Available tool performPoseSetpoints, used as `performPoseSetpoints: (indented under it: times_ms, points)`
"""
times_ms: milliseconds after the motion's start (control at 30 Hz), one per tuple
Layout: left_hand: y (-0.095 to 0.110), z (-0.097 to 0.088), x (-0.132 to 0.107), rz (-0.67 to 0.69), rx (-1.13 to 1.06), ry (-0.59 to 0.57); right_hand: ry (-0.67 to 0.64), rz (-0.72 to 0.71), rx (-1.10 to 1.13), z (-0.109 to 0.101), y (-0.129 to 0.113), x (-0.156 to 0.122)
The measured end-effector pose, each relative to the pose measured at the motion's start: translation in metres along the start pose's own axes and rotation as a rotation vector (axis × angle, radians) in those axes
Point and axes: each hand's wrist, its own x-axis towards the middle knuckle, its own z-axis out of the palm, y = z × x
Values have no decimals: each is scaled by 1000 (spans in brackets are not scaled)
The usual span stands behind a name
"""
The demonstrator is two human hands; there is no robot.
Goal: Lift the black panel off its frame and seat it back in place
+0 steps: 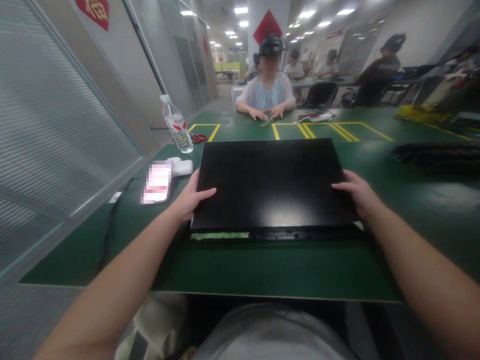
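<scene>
A flat black screen panel (268, 182) is held level over the green table by both hands. My left hand (195, 196) grips its left edge, thumb on the top face and fingers hidden at the side and below. At the right edge, my right hand (356, 192) holds it the same way, thumb on top. Along the panel's near edge show a green circuit board strip (220, 235) and a black frame strip (292, 234). Whether the panel rests on these or is slightly above them, I cannot tell.
Left of the panel lie a lit phone (157, 182), a white object (182, 166), a water bottle (177, 125) and red-handled scissors (198, 137). A dark cable (112, 225) runs along the left side. Across the green table (277, 272) sits a person (267, 92) handling a small green part.
</scene>
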Motion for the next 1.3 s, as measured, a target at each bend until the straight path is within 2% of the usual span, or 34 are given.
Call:
performPoseSetpoints:
  times_ms: [267,633,967,1300]
  points:
    - [0,-2,0,-8,-10,-41,1,19,-33,-1,-1,2]
    - [-1,-1,0,63,27,-38,21,13,-14,4,-4,-4]
    - [1,2,-1,26,8,-15,28,1,-77,1,-1,-2]
    - [0,0,-1,50,49,-22,11,-6,-84,-2,1,1]
